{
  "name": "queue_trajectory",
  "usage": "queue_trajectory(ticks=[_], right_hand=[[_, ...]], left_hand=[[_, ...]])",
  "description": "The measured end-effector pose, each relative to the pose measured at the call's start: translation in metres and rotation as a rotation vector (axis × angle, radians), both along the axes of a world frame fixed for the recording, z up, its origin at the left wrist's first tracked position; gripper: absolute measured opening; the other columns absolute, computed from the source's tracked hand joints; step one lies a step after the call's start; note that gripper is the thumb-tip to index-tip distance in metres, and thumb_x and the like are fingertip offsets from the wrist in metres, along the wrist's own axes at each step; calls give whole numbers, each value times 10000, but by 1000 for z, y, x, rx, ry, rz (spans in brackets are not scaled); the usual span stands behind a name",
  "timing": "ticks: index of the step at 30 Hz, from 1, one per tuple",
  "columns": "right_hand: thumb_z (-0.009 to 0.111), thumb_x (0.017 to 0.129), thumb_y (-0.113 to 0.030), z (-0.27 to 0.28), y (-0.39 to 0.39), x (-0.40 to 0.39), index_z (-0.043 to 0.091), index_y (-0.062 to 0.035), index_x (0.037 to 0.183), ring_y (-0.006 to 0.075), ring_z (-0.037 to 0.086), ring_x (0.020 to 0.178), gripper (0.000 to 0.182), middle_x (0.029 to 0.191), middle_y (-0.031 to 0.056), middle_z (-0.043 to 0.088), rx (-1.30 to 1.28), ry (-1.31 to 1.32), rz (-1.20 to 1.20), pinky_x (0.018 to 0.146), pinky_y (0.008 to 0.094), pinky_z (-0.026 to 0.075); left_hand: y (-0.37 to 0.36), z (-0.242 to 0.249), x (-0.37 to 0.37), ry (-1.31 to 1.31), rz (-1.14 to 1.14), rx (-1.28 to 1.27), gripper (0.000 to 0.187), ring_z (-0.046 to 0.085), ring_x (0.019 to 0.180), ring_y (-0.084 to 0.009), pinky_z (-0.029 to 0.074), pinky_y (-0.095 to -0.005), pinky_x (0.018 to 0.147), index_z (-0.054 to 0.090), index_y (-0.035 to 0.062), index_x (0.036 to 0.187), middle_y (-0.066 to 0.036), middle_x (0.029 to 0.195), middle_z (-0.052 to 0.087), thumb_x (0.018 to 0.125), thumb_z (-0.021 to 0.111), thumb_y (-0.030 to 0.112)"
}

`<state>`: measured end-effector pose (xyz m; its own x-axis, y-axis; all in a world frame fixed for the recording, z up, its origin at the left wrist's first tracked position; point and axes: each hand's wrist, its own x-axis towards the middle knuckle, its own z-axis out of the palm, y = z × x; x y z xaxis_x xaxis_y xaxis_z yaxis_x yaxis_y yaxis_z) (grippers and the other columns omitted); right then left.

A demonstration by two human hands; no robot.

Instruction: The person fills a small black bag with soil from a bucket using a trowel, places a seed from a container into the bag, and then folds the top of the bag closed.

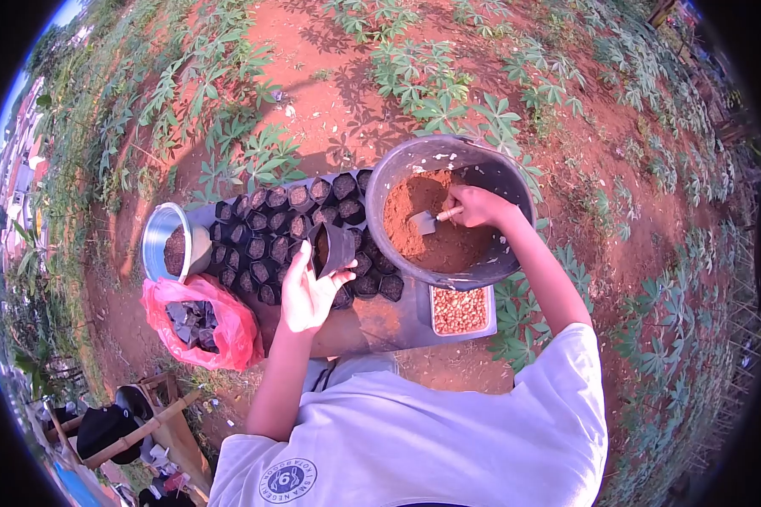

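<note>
At the left of the frame a pail (199,251) of dark soil is set with its mouth up, likely so the soil does not spill. Below it, a pink plastic bag (241,334) gapes open, which seems to put the black plastic pieces (193,325) inside within reach. Across the centre, soil-filled polybags (256,248) crowd together on the table (372,325), probably so that they prop one another upright. Near the centre, the left hand (305,296), palm up, pinches a black polybag (340,247) between thumb and fingers, seemingly to support it with its mouth open. Right of centre, the large basin (414,156) gives room for loose reddish soil. The right hand (475,207), fingers closed round the handle, holds the trowel (423,223) with its blade at the soil. Below the basin, a shallow tray (492,317) appears to contain the loose seeds (459,312).

Counted left to right: one pail, one pink bag, over thirty filled polybags (too crowded for an exact figure), one held polybag, one basin, one trowel, one seed tray; the seeds are too many to count
</note>
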<state>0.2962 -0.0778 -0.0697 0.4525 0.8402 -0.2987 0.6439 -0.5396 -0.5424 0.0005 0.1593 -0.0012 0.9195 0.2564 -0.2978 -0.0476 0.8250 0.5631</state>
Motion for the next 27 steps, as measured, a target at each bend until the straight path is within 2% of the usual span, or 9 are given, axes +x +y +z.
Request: queue_trajectory(ticks=[2,6,9,11,13,18,21,23,27], right_hand=[[671,727,-116,-2,0,3,577,-25,886,321,641,886,206,902,154,662,-8,15,9,773,411,497],[672,729,-121,0,5,-1,574,-23,879,330,637,885,205,896,159,655,-29,8,2,766,416,493],[673,728,-127,-3,10,1,572,-21,871,332,637,881,205,873,162,652,-54,7,10,760,415,491],[675,727,-128,-7,11,4,572,-20,871,331,638,877,207,868,162,653,-55,11,34,756,415,490],[682,671,-119,-4,12,3,576,-18,874,338,640,864,250,849,176,654,-63,37,6,729,415,492],[690,682,-132,6,16,-2,574,-14,873,329,642,863,252,855,176,655,-118,31,12,732,410,490],[686,702,-147,6,17,-5,575,-13,869,326,645,858,241,855,175,658,-91,22,-31,732,410,492],[664,726,-133,15,18,-8,565,-18,875,310,646,846,213,836,166,653,-155,61,-28,721,405,486],[647,724,-135,14,19,-7,564,-14,886,319,646,854,219,843,168,652,-155,36,-24,734,408,486]], left_hand=[[1,2,-3,13,6,-4,415,639,983,-299,508,-420,823,536,76,1268,-119,1135,650,1012,418,381],[6,-1,-11,-11,-18,-1,438,642,1006,-308,519,-415,816,483,101,1336,-165,1205,617,1014,388,382],[9,-1,-16,-3,-16,2,431,642,1002,-312,518,-415,818,501,102,1320,-163,1201,620,1013,392,383],[10,5,-20,-2,8,-25,416,635,993,-299,519,-418,818,544,57,1261,-129,1150,645,1015,415,367],[11,7,-26,10,19,-24,417,634,992,-295,516,-418,820,544,58,1259,-127,1151,644,1013,418,370],[17,9,-39,24,57,-27,415,637,982,-287,513,-415,819,542,65,1258,-124,1151,644,1010,427,376],[19,5,-43,21,72,-43,443,630,1011,-311,510,-406,832,543,74,1270,-193,1172,626,1004,411,403],[19,7,-46,32,83,-35,401,639,979,-291,510,-415,819,546,76,1250,-120,1140,647,1009,429,374],[18,5,-53,33,97,-66,393,638,980,-296,510,-417,821,550,75,1238,-119,1129,650,1010,426,370]])
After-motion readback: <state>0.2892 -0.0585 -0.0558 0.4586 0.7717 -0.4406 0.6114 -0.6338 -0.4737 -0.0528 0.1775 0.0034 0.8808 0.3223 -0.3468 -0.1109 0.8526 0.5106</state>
